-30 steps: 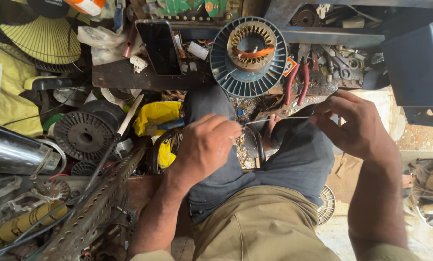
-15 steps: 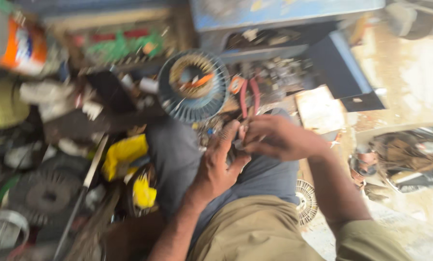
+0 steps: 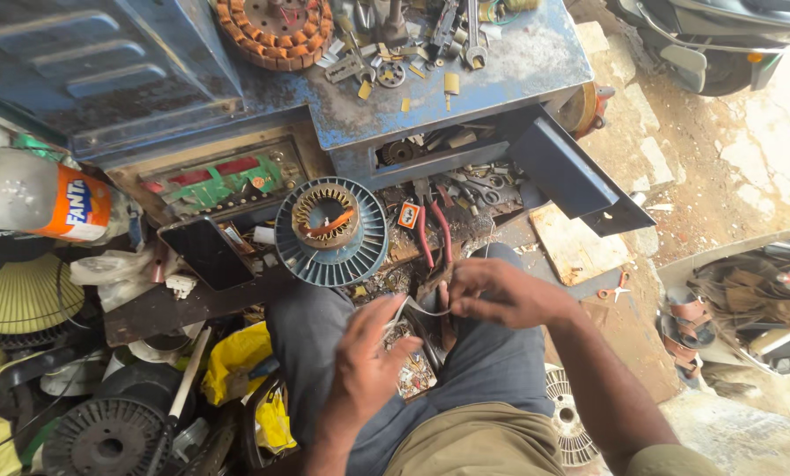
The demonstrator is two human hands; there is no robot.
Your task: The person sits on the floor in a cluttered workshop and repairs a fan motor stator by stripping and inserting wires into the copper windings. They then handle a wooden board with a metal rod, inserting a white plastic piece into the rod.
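Down over the lap, both forearms reach forward from the bottom edge and meet above the knees. From the lower middle, the left hand comes up with the back of the hand toward the camera, its fingers bent and pinching one end of a thin pale strip. Coming in from the lower right, the right hand has its wrist bent inward, and its fingers curl around the other end of that strip. This strip arches between the two hands, just above the grey trousers. Just beyond the hands lie red-handled pliers and a round blue-grey motor housing with a copper-wound core. Further ahead, a blue metal bench bears tools and an orange stator ring.
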